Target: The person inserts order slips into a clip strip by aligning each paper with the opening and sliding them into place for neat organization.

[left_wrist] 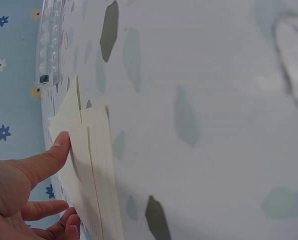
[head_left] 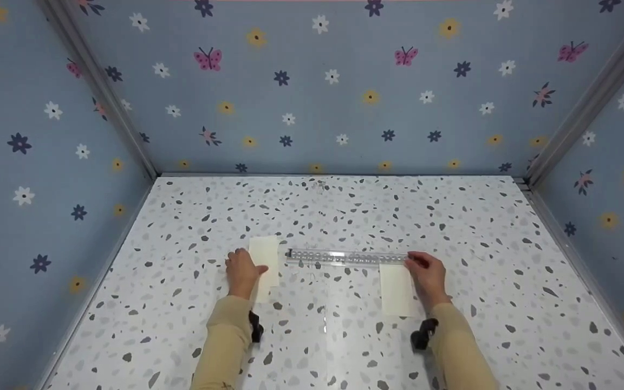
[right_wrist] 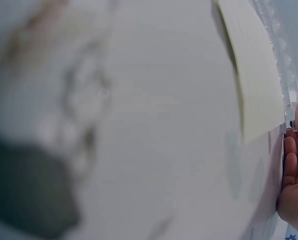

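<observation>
On speckled surface point(head_left: 323, 216), pinching clear plastic strip point(head_left: 339, 257) midway between side edges with right hand point(head_left: 428, 276); touching cream paper point(head_left: 266, 252) with left hand point(head_left: 241, 273), unclear whether clasping. Apparently positioning strip, likely needing steady alignment next.

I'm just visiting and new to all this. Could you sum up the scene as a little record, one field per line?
Left grip: touching left papers
Right grip: pinching right end of strip
Strip: clear, apart from left papers
Left papers: cream, overlapping
Right paper: cream, on strip's near side
Table: white, speckled
Back wall: blue, patterned
</observation>
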Action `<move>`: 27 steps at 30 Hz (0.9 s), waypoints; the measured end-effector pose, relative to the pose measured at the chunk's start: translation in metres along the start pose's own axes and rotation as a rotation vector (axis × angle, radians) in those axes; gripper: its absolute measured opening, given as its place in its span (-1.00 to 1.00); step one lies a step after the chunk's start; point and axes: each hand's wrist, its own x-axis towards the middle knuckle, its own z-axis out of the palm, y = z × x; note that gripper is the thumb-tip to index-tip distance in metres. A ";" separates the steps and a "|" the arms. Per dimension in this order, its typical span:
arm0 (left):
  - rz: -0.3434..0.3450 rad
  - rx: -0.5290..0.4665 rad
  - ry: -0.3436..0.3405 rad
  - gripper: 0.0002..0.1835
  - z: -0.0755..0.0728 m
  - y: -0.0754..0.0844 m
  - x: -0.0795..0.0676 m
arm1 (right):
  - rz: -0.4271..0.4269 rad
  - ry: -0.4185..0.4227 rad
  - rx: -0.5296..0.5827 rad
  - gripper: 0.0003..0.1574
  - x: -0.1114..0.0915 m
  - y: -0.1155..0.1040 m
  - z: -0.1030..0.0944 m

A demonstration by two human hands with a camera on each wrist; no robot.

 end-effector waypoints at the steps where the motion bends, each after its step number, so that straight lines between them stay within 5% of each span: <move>1: -0.010 -0.011 -0.002 -0.30 -0.001 0.000 0.000 | 0.004 0.000 0.004 -0.58 0.000 0.000 0.000; 9: -0.051 -0.065 0.007 -0.37 -0.001 0.001 0.001 | -0.063 0.026 -0.034 -0.64 -0.001 -0.002 -0.001; 27: -0.048 -0.163 0.003 -0.41 -0.004 0.002 0.001 | -0.006 0.003 -0.030 -0.60 -0.001 -0.002 -0.001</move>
